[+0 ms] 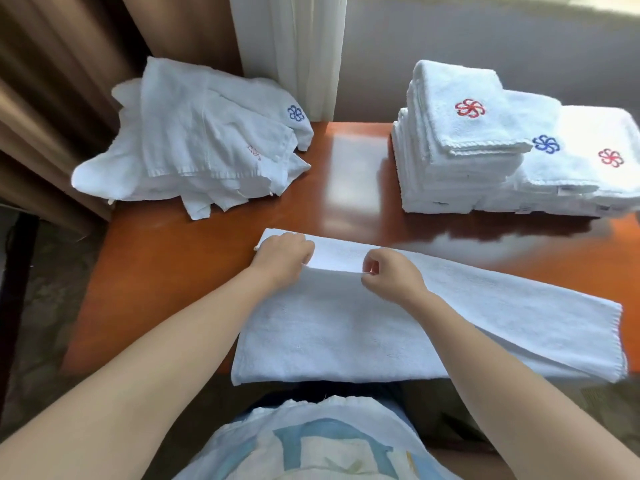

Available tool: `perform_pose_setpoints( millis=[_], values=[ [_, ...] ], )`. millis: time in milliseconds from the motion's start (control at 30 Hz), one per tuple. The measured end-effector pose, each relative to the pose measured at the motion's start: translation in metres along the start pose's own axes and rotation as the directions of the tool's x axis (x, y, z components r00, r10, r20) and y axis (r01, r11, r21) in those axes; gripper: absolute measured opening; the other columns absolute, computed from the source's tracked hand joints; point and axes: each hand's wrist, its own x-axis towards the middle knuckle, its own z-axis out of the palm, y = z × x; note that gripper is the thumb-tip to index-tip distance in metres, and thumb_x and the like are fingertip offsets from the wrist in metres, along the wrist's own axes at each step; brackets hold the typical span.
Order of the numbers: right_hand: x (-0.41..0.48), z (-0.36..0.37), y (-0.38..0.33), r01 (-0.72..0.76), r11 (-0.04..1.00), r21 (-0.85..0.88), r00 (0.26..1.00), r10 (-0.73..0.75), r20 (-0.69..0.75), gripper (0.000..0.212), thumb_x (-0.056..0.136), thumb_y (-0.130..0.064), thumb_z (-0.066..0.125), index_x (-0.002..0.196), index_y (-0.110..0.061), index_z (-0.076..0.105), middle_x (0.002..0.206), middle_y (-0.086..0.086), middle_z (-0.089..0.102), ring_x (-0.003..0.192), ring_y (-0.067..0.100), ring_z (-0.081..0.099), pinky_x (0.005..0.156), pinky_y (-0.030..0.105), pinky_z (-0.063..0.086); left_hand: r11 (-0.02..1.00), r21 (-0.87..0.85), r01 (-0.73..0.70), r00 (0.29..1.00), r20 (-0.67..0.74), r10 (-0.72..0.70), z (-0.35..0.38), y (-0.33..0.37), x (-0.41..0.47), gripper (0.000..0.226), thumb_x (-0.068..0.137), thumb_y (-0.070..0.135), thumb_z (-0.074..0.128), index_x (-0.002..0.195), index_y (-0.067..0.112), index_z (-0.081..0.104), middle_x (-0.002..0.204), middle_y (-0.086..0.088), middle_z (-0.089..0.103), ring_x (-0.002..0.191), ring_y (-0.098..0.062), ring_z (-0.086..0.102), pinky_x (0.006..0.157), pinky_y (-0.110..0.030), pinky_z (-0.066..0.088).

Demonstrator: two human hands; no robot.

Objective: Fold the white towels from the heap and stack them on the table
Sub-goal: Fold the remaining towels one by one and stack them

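Note:
A white towel (pixel 502 317) lies spread across the near part of the wooden table (pixel 166 258), with its near half folded up over the far half. My left hand (pixel 282 256) and my right hand (pixel 388 275) each pinch the folded edge near the towel's left end. A loose heap of white towels (pixel 194 140) sits at the far left corner. Two stacks of folded white towels stand at the far right: a taller stack (pixel 457 147) with a red flower mark on top, and a lower stack (pixel 588 168) beside it.
Brown curtains (pixel 52 81) hang at the left, and a sheer white curtain (pixel 294 46) hangs behind the table. Bare table surface (pixel 353 174) shows between the heap and the stacks. The table's near edge is against my body.

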Motion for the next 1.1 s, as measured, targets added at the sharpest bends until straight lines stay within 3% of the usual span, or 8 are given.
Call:
perform_pose_setpoints(
  millis=[100,200,333,400,500,633,800,1100],
  values=[
    [-0.005,-0.005,0.001,0.028,0.999,0.02,0.989,-0.03,0.142,0.01,0.071,-0.016,0.057,0.068,-0.025,0.058,0.07,-0.011,0.057,0.064,0.008,0.052,0.053,0.025,0.037,0.992,-0.129,-0.016,0.973,0.228,0.045,-0.003,0.0,-0.005,0.026,0.078,-0.003,0.048,0.08,0.024,0.048,0.078,0.009,0.046,0.078,-0.018,0.048,0.057,-0.029,0.031],
    [-0.012,-0.003,0.002,0.029,0.999,0.029,0.96,-0.036,0.278,0.011,0.07,-0.015,0.057,0.069,-0.024,0.062,0.069,-0.012,0.058,0.061,0.008,0.052,0.056,0.025,0.041,0.986,-0.165,-0.016,0.901,0.426,0.085,-0.001,0.003,-0.013,0.024,0.08,0.002,0.048,0.084,0.025,0.052,0.082,0.012,0.052,0.082,-0.017,0.051,0.063,-0.028,0.037],
    [-0.024,0.009,0.008,0.017,0.999,0.039,0.907,-0.032,0.42,0.015,0.071,-0.016,0.057,0.073,-0.026,0.067,0.07,-0.015,0.061,0.064,0.003,0.055,0.056,0.02,0.043,0.986,-0.165,0.007,0.825,0.559,0.088,0.008,0.009,-0.021,0.021,0.082,0.01,0.046,0.084,0.029,0.055,0.089,0.014,0.058,0.085,-0.014,0.055,0.067,-0.027,0.042],
    [-0.031,0.015,0.014,0.002,0.998,0.058,0.911,-0.025,0.411,0.016,0.074,-0.017,0.058,0.078,-0.029,0.068,0.073,-0.016,0.06,0.068,0.003,0.056,0.059,0.02,0.044,0.985,-0.168,0.034,0.84,0.539,0.063,0.012,0.013,-0.022,0.021,0.081,0.013,0.045,0.086,0.03,0.056,0.088,0.014,0.057,0.082,-0.012,0.054,0.064,-0.026,0.04],
    [-0.039,0.016,0.024,-0.031,0.993,0.11,0.964,0.0,0.267,0.019,0.082,-0.015,0.055,0.083,-0.03,0.066,0.08,-0.014,0.06,0.077,0.009,0.057,0.066,0.024,0.045,0.981,-0.194,0.022,0.92,0.388,0.057,0.016,0.024,-0.017,0.027,0.084,0.01,0.044,0.095,0.029,0.061,0.088,0.016,0.053,0.087,-0.013,0.052,0.069,-0.028,0.038],
    [-0.052,0.004,0.043,-0.135,0.979,0.153,0.989,0.125,0.078,0.023,0.083,-0.014,0.049,0.081,-0.033,0.063,0.082,-0.015,0.062,0.078,0.005,0.056,0.064,0.028,0.045,0.971,-0.241,-0.01,0.972,0.224,0.065,0.018,0.057,0.003,0.036,0.088,0.006,0.038,0.099,0.029,0.062,0.105,0.011,0.061,0.1,-0.016,0.056,0.073,-0.029,0.036],
    [-0.079,-0.015,0.086,-0.281,0.94,0.195,0.953,0.297,-0.062,0.023,0.086,-0.013,0.048,0.079,-0.031,0.061,0.08,-0.016,0.061,0.075,0.007,0.056,0.056,0.027,0.039,0.942,-0.323,-0.096,0.983,0.118,0.141,0.016,0.116,0.028,0.035,0.089,0.006,0.038,0.099,0.028,0.064,0.109,0.009,0.064,0.101,-0.017,0.057,0.073,-0.03,0.04],
    [-0.124,-0.05,0.194,-0.446,0.863,0.238,0.853,0.491,-0.18,0.017,0.088,-0.018,0.053,0.088,-0.034,0.058,0.089,-0.017,0.06,0.079,0.003,0.054,0.058,0.027,0.04,0.917,-0.319,-0.24,0.949,0.121,0.291,0.015,0.229,0.072,0.03,0.091,0.01,0.044,0.109,0.025,0.063,0.109,0.006,0.062,0.102,-0.018,0.057,0.08,-0.033,0.046]
  ],
)
